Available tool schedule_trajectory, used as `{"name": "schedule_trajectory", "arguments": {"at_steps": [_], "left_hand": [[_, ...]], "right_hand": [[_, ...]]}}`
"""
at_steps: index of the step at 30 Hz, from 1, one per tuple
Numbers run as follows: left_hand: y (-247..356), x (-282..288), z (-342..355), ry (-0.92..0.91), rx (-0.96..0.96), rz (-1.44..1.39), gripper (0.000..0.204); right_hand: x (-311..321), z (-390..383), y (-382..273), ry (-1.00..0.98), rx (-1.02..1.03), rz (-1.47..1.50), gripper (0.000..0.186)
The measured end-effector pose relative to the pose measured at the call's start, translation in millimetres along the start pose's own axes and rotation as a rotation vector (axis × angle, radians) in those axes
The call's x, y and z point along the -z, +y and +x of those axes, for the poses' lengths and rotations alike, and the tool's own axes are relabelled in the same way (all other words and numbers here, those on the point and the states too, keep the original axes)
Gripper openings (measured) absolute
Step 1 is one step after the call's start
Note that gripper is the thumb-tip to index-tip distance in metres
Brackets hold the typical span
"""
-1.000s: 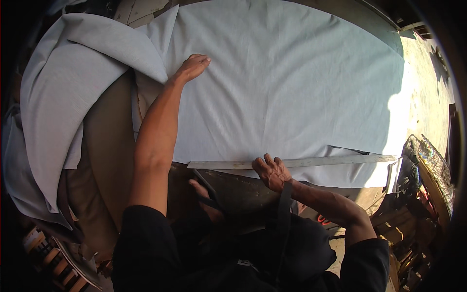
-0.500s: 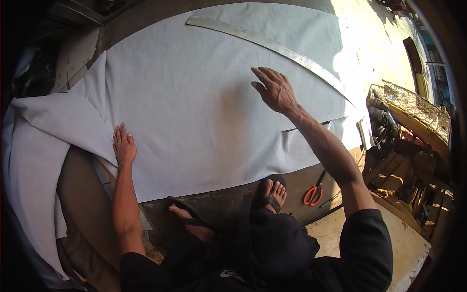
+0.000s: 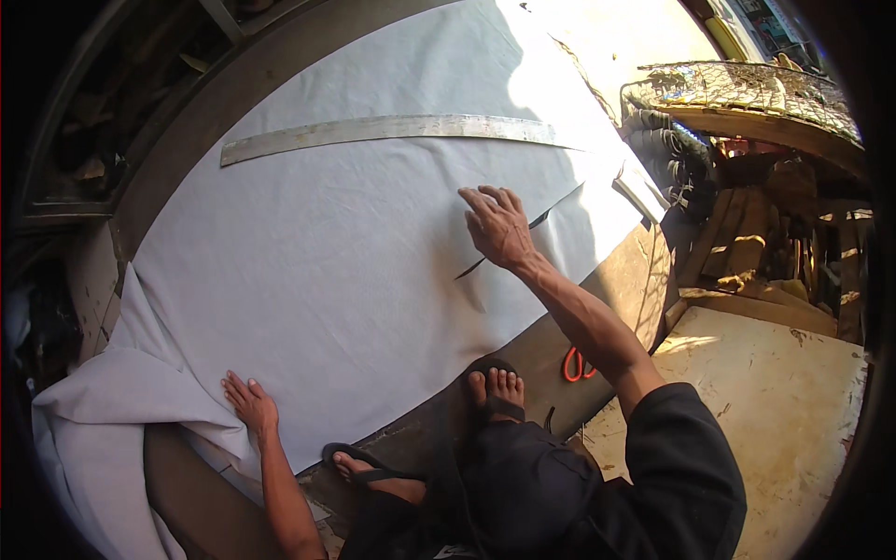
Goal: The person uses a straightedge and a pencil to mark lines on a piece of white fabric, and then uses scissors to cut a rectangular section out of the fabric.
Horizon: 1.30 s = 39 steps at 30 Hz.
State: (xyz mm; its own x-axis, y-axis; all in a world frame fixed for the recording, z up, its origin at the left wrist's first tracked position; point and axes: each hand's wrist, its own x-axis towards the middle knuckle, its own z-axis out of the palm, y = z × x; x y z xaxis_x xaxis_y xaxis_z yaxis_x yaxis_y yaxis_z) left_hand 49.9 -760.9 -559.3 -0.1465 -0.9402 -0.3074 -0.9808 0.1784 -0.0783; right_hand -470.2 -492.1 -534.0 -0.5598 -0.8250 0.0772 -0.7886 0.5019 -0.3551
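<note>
So I've got this big sheet of pale grey cloth spread out in front of me, over a brown surface, with its far right corner blown out by sun. My left hand is down at the near left, palm toward the cloth, fingers stretched out and a little apart, not pinching anything. It's right next to where the cloth bunches up into a loose folded heap.

My right hand is out over the right half of the sheet, fingers slightly bent and loosely apart, nothing in them. Can't tell if the fingertips touch the cloth or just hang above it. A narrow dark gap in the cloth runs slantwise beneath that hand, showing on both sides of it.

Past both hands, a long pale straightedge lies across the cloth, well apart from my fingers. My feet are at the near edge in black sandals, and the red scissor handles sit beside my right forearm, partly hidden by it. Over on the right there's a worn, light-coloured board.
</note>
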Motion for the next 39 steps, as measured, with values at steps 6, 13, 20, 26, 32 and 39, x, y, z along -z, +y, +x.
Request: {"name": "schedule_trajectory", "arguments": {"at_steps": [6, 13, 20, 26, 32, 39], "left_hand": [[-28, -10, 15, 0.252, -0.298, -0.078, 0.054], [85, 57, 5, 0.049, -0.425, -0.153, 0.05], [156, 77, -35, -0.032, -0.656, -0.264, 0.035], [336, 44, -178, -0.197, -1.369, -0.522, 0.04], [421, -6, -242, -0.219, -1.563, -0.11, 0.054], [435, 1, -246, -0.29, -1.516, 0.098, 0.065]], "right_hand": [[76, -71, 235, 0.149, -0.777, -0.62, 0.088], [136, -82, 348, -0.172, -0.799, -0.377, 0.034], [296, -59, 379, 0.216, -0.973, -0.516, 0.042], [370, -46, 373, 0.318, -0.81, -0.472, 0.037], [366, -21, 337, 0.38, -0.858, -0.273, 0.055], [354, -41, 354, 0.331, -0.838, -0.291, 0.057]]}}
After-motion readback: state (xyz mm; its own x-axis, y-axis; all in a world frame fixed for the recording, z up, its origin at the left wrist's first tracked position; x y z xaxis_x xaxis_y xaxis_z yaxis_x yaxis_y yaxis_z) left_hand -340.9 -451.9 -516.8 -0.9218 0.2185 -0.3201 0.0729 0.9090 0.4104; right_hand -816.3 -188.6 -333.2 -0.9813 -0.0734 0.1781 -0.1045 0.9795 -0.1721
